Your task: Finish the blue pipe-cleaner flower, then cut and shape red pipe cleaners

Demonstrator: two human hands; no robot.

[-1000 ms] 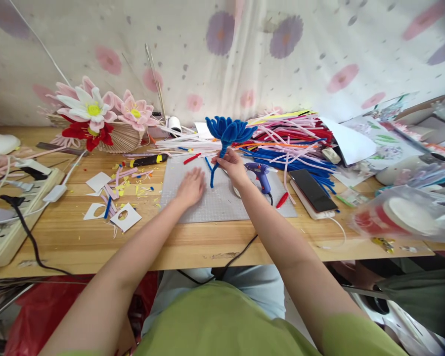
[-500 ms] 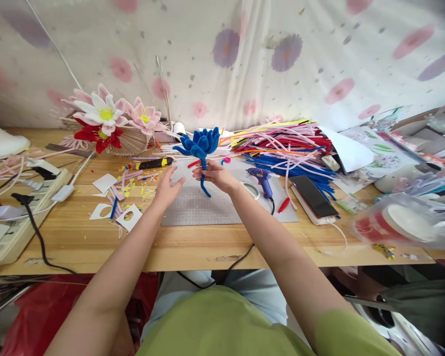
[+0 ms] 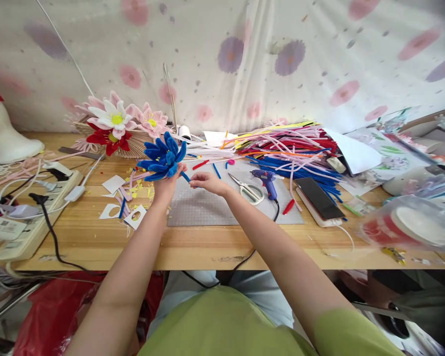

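Note:
A blue pipe-cleaner flower [image 3: 163, 157] with many pointed petals is tilted to the left above the grey cutting mat [image 3: 207, 212]. My left hand [image 3: 167, 185] is closed around it just under the petals, its fingers partly hidden by the bloom. The blue stem runs to the right, and my right hand [image 3: 209, 183] pinches its lower end. Beyond my right hand on the mat lie scissors [image 3: 249, 190], a purple glue gun [image 3: 266, 182] and a short blue pipe-cleaner piece [image 3: 217, 171].
Bundles of coloured pipe cleaners [image 3: 292, 143] lie along the back. At back left stand pink, white and red flowers [image 3: 113, 121]. A power strip [image 3: 40, 217] sits left, paper scraps [image 3: 135, 216] nearer. To the right are a phone [image 3: 319, 198] and a bagged tub [image 3: 393, 222].
The blue flower has moved left and tipped over toward the left. My left hand has taken hold beneath the bloom; my right hand has shifted down to the stem's end. The scissors are now uncovered.

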